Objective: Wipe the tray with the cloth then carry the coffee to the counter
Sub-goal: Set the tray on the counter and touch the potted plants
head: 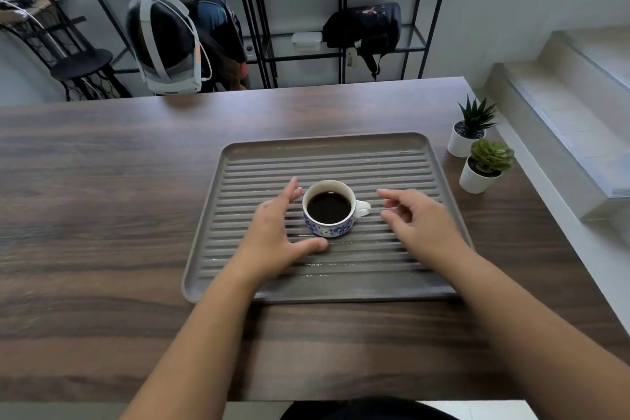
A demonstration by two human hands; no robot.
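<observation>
A white cup (329,210) with blue flower print, full of black coffee, stands upright in the middle of a grey ribbed tray (327,150) on the dark wooden table. Its handle points right. My left hand (276,232) is open just left of the cup, fingers and thumb curved around its side, close to it or barely touching. To the right of the handle my right hand (416,218) hovers open, a small gap away. No cloth is in view.
Two small potted plants (472,133) (485,165) in white pots stand at the table's right edge beside the tray. Across the table a person with a headset (167,37) bends forward. Behind are black shelves with a bag (364,27) and a black chair (80,68).
</observation>
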